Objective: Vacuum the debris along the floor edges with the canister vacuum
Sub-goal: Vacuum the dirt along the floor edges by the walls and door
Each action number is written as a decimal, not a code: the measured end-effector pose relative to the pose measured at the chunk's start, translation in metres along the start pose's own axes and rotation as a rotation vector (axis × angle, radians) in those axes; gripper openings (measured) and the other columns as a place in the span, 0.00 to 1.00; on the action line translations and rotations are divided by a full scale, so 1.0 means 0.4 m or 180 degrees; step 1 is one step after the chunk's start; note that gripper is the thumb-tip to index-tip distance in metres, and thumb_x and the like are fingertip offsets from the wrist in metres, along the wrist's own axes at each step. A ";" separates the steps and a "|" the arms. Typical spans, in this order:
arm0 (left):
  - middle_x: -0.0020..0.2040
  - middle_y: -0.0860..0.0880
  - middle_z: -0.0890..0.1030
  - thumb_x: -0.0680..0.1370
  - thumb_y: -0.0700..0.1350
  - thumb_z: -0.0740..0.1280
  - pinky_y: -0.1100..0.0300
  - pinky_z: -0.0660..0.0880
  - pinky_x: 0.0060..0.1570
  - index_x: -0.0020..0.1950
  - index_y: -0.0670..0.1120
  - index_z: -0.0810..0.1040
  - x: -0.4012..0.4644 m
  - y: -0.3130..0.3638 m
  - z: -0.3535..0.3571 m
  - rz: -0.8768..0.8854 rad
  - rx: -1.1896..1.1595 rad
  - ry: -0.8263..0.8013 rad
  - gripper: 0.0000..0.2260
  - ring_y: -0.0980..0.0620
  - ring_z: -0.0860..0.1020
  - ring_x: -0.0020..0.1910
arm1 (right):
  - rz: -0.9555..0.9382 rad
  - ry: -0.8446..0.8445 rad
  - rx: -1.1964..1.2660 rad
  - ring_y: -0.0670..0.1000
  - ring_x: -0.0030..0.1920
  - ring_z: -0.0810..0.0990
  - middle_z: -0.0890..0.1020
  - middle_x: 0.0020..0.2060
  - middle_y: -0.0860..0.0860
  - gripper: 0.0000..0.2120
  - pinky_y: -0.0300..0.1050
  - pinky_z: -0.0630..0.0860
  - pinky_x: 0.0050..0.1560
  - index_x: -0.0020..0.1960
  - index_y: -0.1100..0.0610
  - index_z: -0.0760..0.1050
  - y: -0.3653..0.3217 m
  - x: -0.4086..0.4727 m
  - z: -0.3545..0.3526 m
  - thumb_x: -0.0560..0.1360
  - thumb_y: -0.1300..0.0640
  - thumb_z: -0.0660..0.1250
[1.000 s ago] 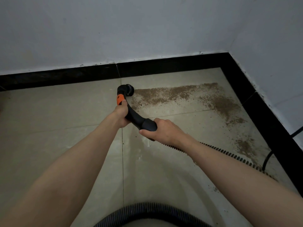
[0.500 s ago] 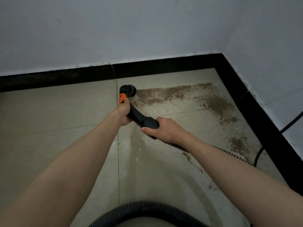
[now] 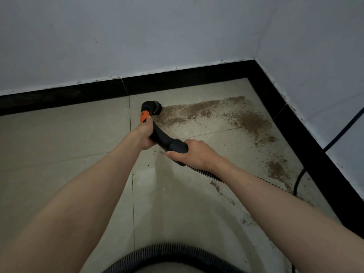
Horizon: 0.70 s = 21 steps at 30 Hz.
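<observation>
**A:** Beige tiled floor (image 3: 59,150) filled the view, and nearest the person a ribbed black corrugated vacuum hose (image 3: 169,253) looped across it. What did the hands have?

**B:** Both held the curved black plastic hose handle (image 3: 163,139). The right hand (image 3: 194,154) had its fingers curled round the thick rear cuff, where the ribbed hose came out behind the wrist. The left hand (image 3: 145,135) gripped further forward, thumb just below the orange slider (image 3: 144,116).

**A:** And beyond the fingers?

**B:** Just past the left thumb the round black nozzle head (image 3: 155,107) sat down on the tile, at the left end of a band of brown granular debris (image 3: 197,113). From there the grit ran rightward along the black skirting strip (image 3: 177,79), thickened toward the corner, then trailed back beside the right forearm, near a thin black power cable (image 3: 297,180).

**A:** So which step?

**B:** I'd judge the edge pass was only starting; nearly all the grit lay untouched. The next move likely called for drawing the nozzle rightward, flat to the tile and close to the skirting, then turning at the corner while the right hand fed hose slack.
</observation>
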<state>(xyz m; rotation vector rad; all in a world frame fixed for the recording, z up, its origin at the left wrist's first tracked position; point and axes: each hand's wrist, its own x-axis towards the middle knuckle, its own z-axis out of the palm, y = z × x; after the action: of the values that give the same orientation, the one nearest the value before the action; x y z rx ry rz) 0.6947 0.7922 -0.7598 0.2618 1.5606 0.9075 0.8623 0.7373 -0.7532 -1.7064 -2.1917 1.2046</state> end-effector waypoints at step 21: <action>0.65 0.40 0.72 0.83 0.54 0.55 0.49 0.70 0.61 0.73 0.39 0.60 0.003 -0.023 0.118 0.0064 0.0153 -0.0082 0.24 0.42 0.73 0.64 | 0.0225 0.0058 -0.0029 0.51 0.40 0.79 0.79 0.40 0.51 0.25 0.47 0.75 0.39 0.49 0.56 0.72 0.079 -0.035 -0.054 0.72 0.32 0.64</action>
<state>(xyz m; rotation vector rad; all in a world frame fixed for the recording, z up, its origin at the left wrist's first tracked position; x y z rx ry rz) 0.7407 0.8052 -0.7640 0.3226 1.5597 0.8798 0.9031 0.7380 -0.7536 -1.8053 -2.1469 1.1918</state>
